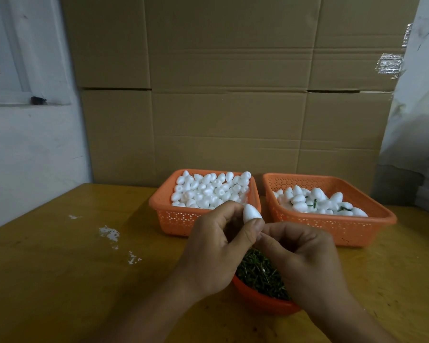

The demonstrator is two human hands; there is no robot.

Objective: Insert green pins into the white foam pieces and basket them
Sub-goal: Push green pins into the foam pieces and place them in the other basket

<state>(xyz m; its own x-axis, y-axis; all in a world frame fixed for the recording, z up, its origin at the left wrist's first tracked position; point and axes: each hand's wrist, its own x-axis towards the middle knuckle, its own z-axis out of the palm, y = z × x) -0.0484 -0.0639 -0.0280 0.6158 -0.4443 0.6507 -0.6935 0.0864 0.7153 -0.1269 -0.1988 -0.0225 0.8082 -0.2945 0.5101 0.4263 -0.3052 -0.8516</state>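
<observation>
Head view, frame centre: left hand (214, 246) is pinching a white egg-shaped foam piece (252, 213), while right hand (302, 256), fingers curled, is pressing at its base; any pin is hidden. Foam likely feather-light and dentable, so it is best held lightly at its broad middle.

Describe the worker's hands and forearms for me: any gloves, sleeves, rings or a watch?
Both are bare. The left hand and right hand wear no gloves, and no rings show on the visible fingers. The forearms run uncovered to the frame's lower edge: no sleeves, watch or wristband in view. Fingernails look short.
</observation>
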